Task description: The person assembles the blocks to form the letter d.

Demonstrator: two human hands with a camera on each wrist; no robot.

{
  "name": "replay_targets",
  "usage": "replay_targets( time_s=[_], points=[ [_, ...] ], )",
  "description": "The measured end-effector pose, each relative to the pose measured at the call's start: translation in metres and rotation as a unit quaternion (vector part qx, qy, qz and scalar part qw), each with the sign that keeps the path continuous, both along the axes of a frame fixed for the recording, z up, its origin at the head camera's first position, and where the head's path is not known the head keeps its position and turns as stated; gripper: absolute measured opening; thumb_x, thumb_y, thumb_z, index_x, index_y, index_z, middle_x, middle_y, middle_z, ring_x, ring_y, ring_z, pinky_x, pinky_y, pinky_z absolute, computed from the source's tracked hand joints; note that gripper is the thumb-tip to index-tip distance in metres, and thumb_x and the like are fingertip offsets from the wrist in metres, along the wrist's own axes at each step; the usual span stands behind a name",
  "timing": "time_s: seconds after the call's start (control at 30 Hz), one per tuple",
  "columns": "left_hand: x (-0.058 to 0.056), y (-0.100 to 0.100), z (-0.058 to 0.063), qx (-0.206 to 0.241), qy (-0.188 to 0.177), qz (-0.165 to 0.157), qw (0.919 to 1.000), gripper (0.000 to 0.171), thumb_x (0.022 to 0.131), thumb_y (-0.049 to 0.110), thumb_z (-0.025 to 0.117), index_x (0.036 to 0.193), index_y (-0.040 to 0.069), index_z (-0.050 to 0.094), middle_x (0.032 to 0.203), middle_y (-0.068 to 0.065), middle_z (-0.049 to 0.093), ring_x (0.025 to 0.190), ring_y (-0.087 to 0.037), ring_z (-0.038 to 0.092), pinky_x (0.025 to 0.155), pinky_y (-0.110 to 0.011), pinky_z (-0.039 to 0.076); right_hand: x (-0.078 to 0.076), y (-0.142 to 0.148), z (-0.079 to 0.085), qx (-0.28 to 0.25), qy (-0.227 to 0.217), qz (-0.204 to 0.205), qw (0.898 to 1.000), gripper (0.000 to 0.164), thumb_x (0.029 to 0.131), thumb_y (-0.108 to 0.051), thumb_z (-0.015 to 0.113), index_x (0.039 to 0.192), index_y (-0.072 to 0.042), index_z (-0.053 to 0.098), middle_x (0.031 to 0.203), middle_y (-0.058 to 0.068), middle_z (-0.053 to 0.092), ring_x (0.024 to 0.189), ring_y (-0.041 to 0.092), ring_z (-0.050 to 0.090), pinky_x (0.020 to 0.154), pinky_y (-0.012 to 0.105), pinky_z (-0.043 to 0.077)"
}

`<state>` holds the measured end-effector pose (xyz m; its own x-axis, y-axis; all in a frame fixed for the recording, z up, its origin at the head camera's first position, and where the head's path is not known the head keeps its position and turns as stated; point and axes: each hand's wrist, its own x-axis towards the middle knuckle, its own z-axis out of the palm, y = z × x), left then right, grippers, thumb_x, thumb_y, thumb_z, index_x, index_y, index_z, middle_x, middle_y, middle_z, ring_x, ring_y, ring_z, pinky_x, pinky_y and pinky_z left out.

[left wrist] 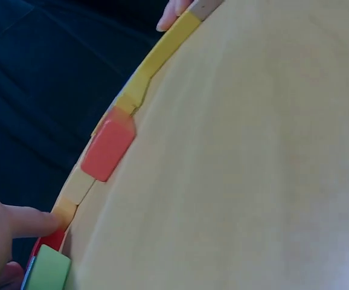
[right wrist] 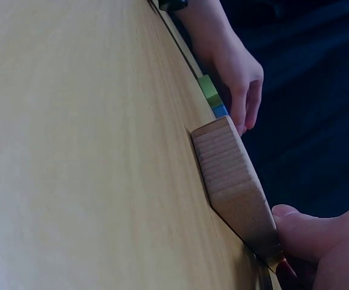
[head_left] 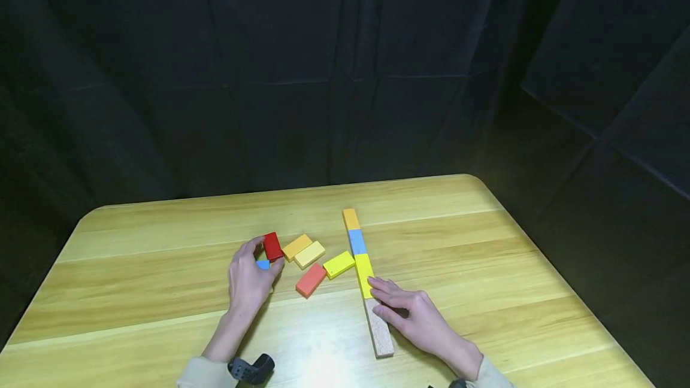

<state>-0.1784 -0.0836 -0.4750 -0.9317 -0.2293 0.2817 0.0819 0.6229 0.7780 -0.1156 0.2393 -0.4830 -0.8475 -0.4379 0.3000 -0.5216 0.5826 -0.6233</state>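
Observation:
In the head view my left hand [head_left: 251,277] has thumb and fingers at opposite ends of a dark red block [head_left: 273,246], pinching it. A blue block [head_left: 262,264] shows partly below that hand, and a green block [left wrist: 49,267] appears beside it in the left wrist view. My right hand [head_left: 417,319] rests along a straight row of blocks, its extended fingers touching a yellow block [head_left: 364,274] and its thumb by the speckled pale block [head_left: 379,331] at the near end. Farther up the row lie a blue block [head_left: 357,242] and an orange block [head_left: 350,219].
Between the hands lie an orange block [head_left: 297,246], a cream block [head_left: 309,254], a light red block [head_left: 311,280] and a yellow block [head_left: 339,264] whose end meets the row. A wooden table [head_left: 178,256] carries everything, with dark curtains [head_left: 291,76] behind it.

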Motion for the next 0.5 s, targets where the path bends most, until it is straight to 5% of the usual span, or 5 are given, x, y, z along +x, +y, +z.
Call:
replay_targets(
  time_s=[0.23,0.5],
  points=[
    [-0.010,-0.005,-0.001,0.012,-0.061,-0.029,0.9976,0.073,0.076,0.018,0.086,0.138,-0.004,0.053,0.135,-0.026,0.059,0.123,-0.044,0.055,0.100,-0.055,0.048,0.000,0.000,-0.002,-0.001,-0.005,-0.001,1.000,0.037,0.095,-0.028,0.068,0.125,-0.006,0.069,0.141,-0.003,0.059,0.132,0.023,0.054,0.106,0.047,0.045],
    [-0.014,-0.011,-0.002,0.035,-0.085,-0.045,0.9948,0.072,0.079,0.015,0.084,0.141,-0.001,0.051,0.139,-0.023,0.057,0.128,-0.041,0.053,0.107,-0.053,0.044,0.000,0.001,-0.002,-0.001,-0.002,-0.002,1.000,0.037,0.096,-0.029,0.068,0.126,-0.007,0.069,0.141,-0.004,0.059,0.132,0.023,0.054,0.106,0.048,0.045]
  ],
)
